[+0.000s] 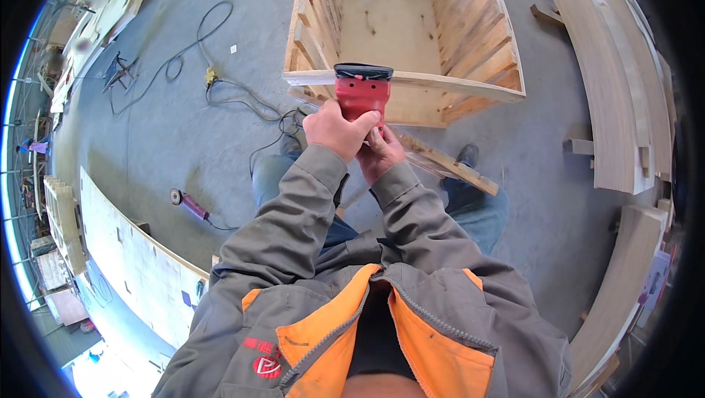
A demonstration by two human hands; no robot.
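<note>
**Sander in two hands**

The left hand (332, 131) curls closed around the sander (361, 96); the right hand (382, 154) grips its narrow end. Its long axis points away from the person, black head (364, 71) ahead of the fingers, left hand nearer. Beyond: the crate (470, 85), contact unclear, with slatted sides (470, 23) and knotted floor panel (389, 12) inside.

The hands (334, 131) hid the lower end of the red tool (363, 93). The wooden crate (389, 23) was cut off by the upper edge. Far left, a blurred figure (34, 147), perhaps a person, appeared too small to tell.
</note>
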